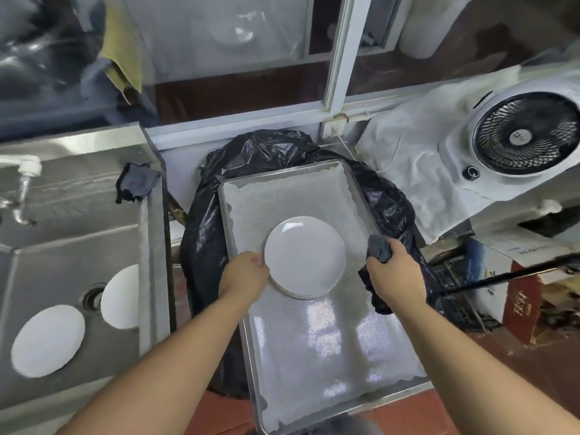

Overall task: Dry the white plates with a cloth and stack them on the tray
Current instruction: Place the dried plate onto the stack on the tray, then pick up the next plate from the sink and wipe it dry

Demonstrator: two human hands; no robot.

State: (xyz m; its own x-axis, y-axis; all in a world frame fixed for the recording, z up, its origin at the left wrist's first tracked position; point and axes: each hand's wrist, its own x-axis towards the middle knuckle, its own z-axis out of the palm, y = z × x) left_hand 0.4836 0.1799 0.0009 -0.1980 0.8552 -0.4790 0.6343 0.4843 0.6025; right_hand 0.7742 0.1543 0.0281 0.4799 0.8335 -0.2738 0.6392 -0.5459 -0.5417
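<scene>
— Where do the plates stand?

— A stack of white plates sits on the tray, about the middle of its width and somewhat toward the far end, on the textured liner that covers the tray floor. The top plate lies slightly off the ones under it, whose rims show at the near edge of the stack.

— And the hands?

— The left hand is at the stack's left edge, fingers curled round the rim of the top plate. The right hand is over the tray's right rim, apart from the plates, its fingers closed round a bunched grey cloth.

— What carries the tray?

— It rests on a bin lined with a black bag, which bulges out on both sides.

— Any plates left?

— Two more white plates lie in the steel sink to the left, one near its front left, the other by the drain against the right wall. A dark rag hangs over the sink's far right corner. A white fan sits at the right, on a white sheet.
</scene>
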